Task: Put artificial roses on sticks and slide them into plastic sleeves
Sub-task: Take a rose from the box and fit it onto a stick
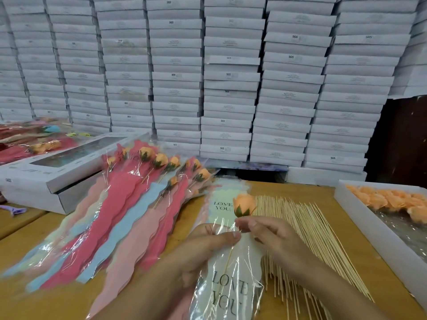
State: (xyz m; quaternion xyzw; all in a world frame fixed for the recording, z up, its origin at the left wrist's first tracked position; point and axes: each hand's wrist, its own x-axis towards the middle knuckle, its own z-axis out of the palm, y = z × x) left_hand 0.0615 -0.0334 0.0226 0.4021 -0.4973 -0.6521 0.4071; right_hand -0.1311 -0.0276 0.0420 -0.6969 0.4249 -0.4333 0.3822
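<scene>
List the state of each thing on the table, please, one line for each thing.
rose: on its stick, partly inside the sleeve
sleeve: held by left hand
right hand: pinches under the rose
loose sticks: lying in a pile
finished roses: sleeved, fanned out
tray of rose heads: open

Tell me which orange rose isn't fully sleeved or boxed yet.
The orange rose just above both hands: its stick is in the "LOVE YOU" sleeve, head still outside. Others lie sleeved at left or loose in the right tray.
</scene>
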